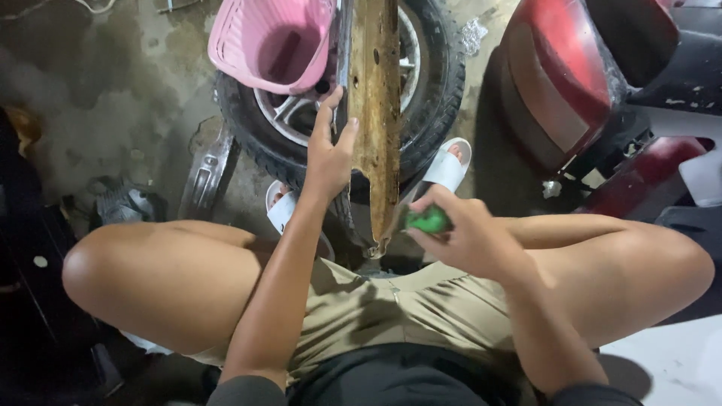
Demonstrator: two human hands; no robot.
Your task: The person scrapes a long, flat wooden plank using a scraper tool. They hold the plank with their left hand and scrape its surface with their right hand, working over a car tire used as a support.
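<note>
Rust still coats nearly the whole metal strip propped on the tire; my left hand grips its edge, my right hand pinches a green pad (barely begun, I judge).

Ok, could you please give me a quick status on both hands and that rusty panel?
Left hand grips rusty panel, held upright over tyre. Right hand shut on green pad at panel's lower edge. Pink basket behind.

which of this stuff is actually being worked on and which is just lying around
In use:
left hand gripping the rusty metal strip
right hand holding the green pad beside the strip's lower end

Lying about:
pink basket
tyre, under the strip
red body panel
</note>
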